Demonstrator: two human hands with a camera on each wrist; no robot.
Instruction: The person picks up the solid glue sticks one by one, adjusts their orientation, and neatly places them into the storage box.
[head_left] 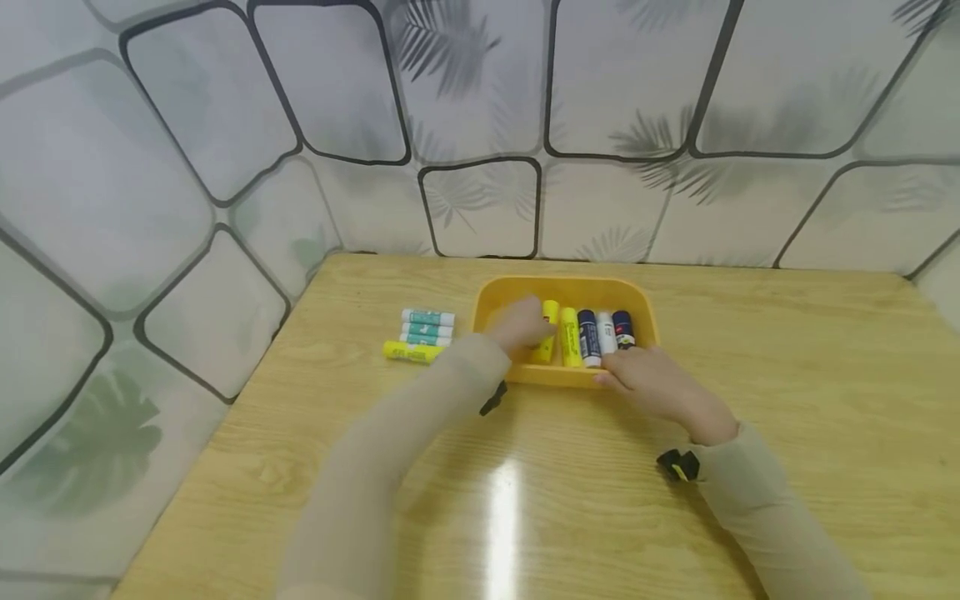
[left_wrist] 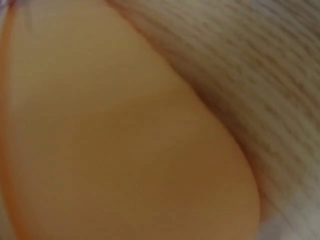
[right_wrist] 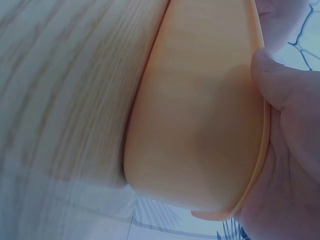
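Observation:
A yellow-orange plastic tray [head_left: 570, 377] holds a row of glue sticks. My left hand [head_left: 519, 323] reaches into its left part, and its fingers lie on a yellow glue stick [head_left: 551, 312], seemingly gripping it; the fingertips are partly hidden. To the right of that stick lie another yellow glue stick [head_left: 571, 337], a dark blue one [head_left: 588, 337], a white one [head_left: 606, 332] and a second dark blue one [head_left: 622, 325]. My right hand [head_left: 651, 379] grips the tray's front right rim, its thumb [right_wrist: 272, 75] against the outer wall. The left wrist view shows mostly the tray's outer wall [left_wrist: 125, 125], blurred.
Left of the tray, several white-and-teal glue sticks [head_left: 427, 330] lie side by side on the wooden table [head_left: 600, 500]. A yellow glue stick [head_left: 411, 351] lies just in front of them, near my left sleeve. A patterned wall [head_left: 480, 208] rises along the table's back edge.

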